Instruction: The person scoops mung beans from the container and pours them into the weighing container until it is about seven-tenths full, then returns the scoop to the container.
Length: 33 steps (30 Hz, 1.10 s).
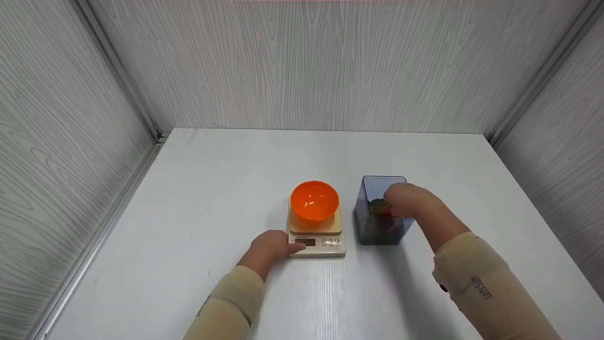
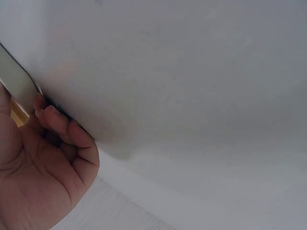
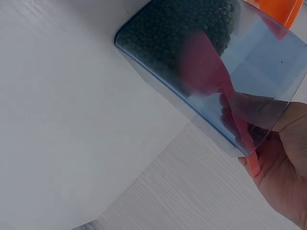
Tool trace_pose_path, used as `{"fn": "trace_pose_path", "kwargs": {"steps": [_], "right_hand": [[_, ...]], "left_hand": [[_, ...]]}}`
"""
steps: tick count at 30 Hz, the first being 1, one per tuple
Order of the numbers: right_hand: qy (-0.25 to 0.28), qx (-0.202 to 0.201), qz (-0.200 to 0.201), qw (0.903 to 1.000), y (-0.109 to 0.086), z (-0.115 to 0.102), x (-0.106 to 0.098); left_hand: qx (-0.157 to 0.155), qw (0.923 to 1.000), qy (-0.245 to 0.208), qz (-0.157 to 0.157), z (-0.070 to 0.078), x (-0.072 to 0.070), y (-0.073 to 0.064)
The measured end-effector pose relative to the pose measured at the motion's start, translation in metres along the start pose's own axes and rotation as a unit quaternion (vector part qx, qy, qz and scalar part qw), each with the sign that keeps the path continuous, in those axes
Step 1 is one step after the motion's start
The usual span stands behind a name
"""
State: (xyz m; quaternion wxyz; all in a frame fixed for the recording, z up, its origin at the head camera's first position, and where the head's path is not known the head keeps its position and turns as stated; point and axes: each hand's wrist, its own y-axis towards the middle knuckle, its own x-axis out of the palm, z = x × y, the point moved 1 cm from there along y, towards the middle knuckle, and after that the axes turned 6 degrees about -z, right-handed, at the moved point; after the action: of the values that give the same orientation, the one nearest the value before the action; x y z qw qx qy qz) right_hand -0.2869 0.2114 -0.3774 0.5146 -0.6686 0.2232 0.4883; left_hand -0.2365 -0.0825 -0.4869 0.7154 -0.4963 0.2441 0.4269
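An orange bowl (image 1: 314, 200) sits on the platform of a white kitchen scale (image 1: 325, 250). My left hand (image 1: 270, 243) grips the scale's front left corner, thumb on top by the dark display and fingers curled at its side, as the left wrist view also shows. To the right stands a clear bluish plastic container (image 1: 362, 226) with small green beans (image 3: 168, 28) at the bottom. Reaching inside it, my right hand (image 1: 408, 200) holds a red scoop (image 3: 204, 67) by its handle. The scoop's blade lies against the beans, seen through the container wall.
A white table (image 1: 226, 165) carries the scale and the container, which stand side by side with a narrow gap. Pale wood-grain panels (image 1: 306, 66) rise at the back and on both sides.
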Motion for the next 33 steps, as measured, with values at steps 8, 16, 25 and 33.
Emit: {"fn": "trace_pose_path", "kwargs": {"steps": [8,16,25,33], "right_hand": [[0.037,-0.017,0.016,0.9991,0.004,0.003,0.005],[0.102,-0.019,0.013,0.9945,0.009,0.002,0.007],[0.057,-0.014,0.016,0.9981,0.010,-0.003,0.006],[0.022,-0.018,0.021,0.9994,0.012,-0.004,0.007]], "left_hand": [[0.001,1.0000,-0.007,0.005,0.000,0.000,0.001],[0.003,0.9999,-0.014,0.000,-0.002,0.001,0.002],[0.007,0.9999,0.013,-0.003,0.001,0.000,0.002],[0.011,0.9999,0.004,0.006,-0.001,0.000,0.001]]}}
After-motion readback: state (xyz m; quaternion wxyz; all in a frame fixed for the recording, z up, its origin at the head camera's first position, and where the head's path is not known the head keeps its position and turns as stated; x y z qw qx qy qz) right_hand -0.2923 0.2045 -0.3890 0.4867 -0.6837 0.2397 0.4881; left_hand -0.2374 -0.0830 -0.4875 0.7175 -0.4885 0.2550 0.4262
